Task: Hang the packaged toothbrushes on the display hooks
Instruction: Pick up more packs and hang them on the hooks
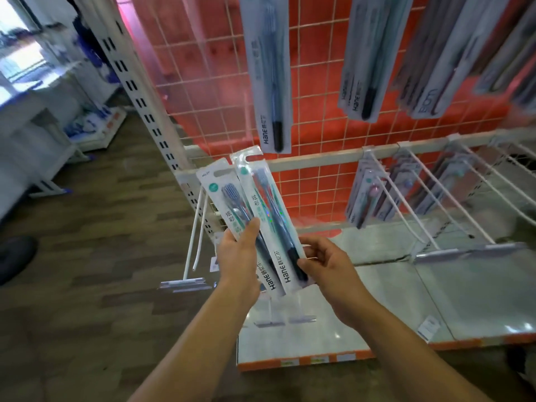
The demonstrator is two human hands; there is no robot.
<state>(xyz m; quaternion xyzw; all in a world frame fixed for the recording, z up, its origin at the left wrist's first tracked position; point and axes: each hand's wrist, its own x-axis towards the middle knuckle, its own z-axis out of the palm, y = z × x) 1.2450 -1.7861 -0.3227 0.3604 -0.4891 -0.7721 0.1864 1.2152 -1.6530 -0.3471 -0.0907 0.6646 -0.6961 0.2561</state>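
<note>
In the lower middle of the frame the person holds two packaged toothbrushes, fanned a little apart. The left hand (236,256) grips the rear pack (223,198) near its lower half, thumb on the front. The right hand (322,259) pinches the lower edge of the front pack (261,204) between the fingertips and thumb; this grip is narrow and only at the border of the card. Both packs stand nearly upright, their hang holes at the top, just in front of the lower rail (319,159) of the red wire grid (203,68).

The risks, as I judge them: the front pack is held by a small edge only, so it can slip or turn when it is lifted to a hook. The empty hook (191,227) at the left of centre hangs down and looks loose, so a pack put on it may slide off. The long white hooks (406,210) at the right are well apart from the hands, and their price tabs (464,253) at the tips can catch the hang hole. The view is also blurred at the right edge, so the far hooks are not clear.
</note>
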